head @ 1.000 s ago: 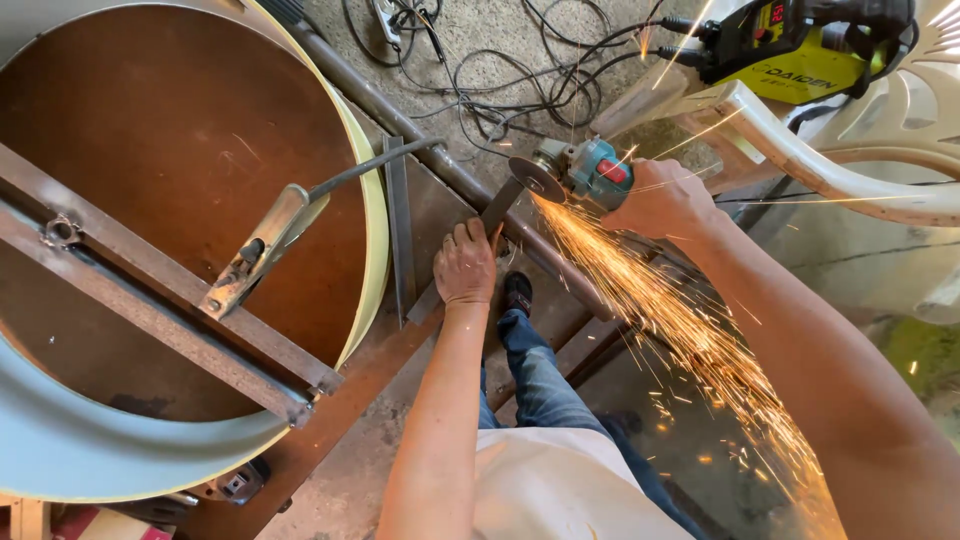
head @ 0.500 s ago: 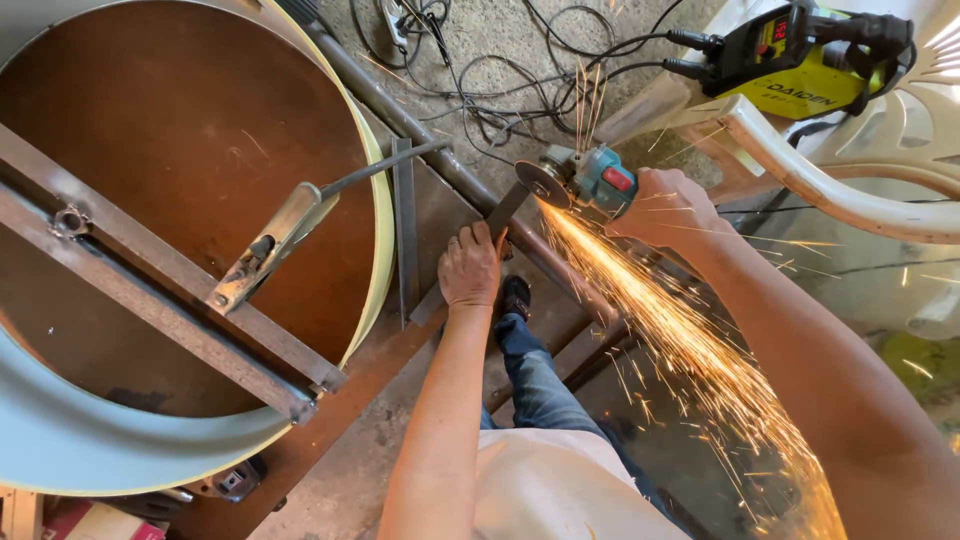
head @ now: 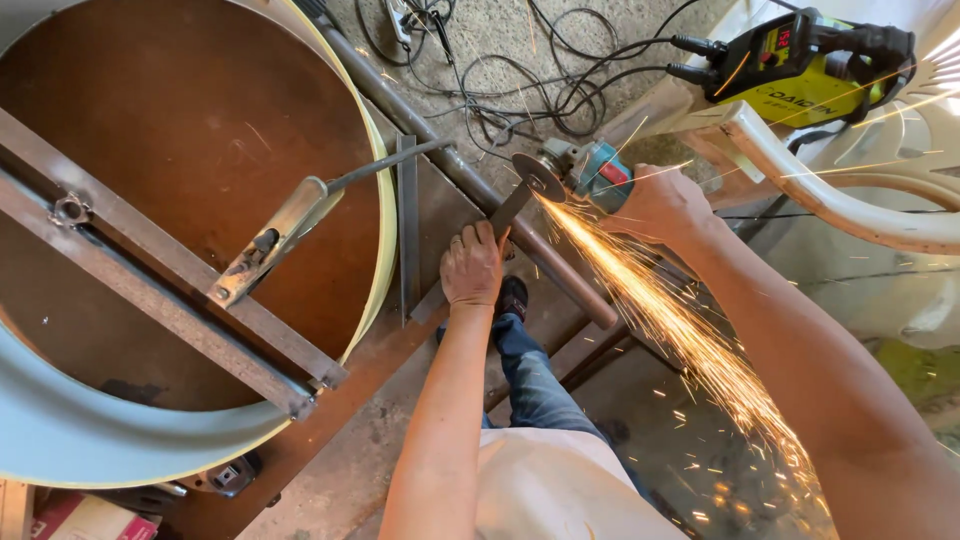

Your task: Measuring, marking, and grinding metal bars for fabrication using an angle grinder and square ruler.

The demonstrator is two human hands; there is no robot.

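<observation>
From the head camera I see my right hand [head: 655, 205] clamped on the angle grinder [head: 580, 170], disc biting the flat steel bar [head: 500, 225] pinned under my flat, fingers-together left hand [head: 472, 265], sparks flying, cut apparently unfinished, on a rusty steel workbench [head: 430, 200] beside the big round drum [head: 190, 240], cables and yellow welder [head: 800, 60] behind.

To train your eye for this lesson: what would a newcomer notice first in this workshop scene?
First, the stream of orange sparks fanning down to the lower right from the angle grinder in the right hand. Beside it, the left hand presses down a flat metal strip under the disc. On the left, a big round drum with rusty cross bars fills the frame.
</observation>
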